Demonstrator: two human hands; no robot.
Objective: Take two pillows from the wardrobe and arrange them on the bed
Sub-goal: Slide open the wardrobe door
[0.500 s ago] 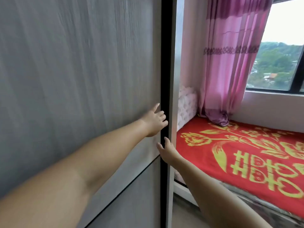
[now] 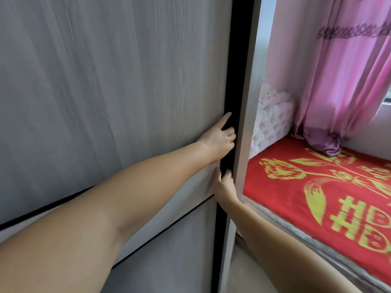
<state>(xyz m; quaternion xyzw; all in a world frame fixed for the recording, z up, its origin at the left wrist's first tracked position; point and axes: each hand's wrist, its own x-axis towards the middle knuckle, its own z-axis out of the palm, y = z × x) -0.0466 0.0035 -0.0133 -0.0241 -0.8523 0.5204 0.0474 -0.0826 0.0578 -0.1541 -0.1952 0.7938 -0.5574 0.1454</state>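
Both hands grip the right edge of the grey wardrobe door (image 2: pixel 127 81): the left hand (image 2: pixel 218 140) has its forefinger stretched up along the panel and the other fingers curled into the dark gap (image 2: pixel 237 81) beside that edge, and the right hand (image 2: pixel 224 185), just below it, hooks its fingers into the same gap. Right of the gap stands the wardrobe's pale side panel (image 2: pixel 245 123). Farther right lies the bed (image 2: pixel 317 197) under a red and gold cover, with a pink curtain (image 2: pixel 338 81) hanging behind. No pillows are visible.
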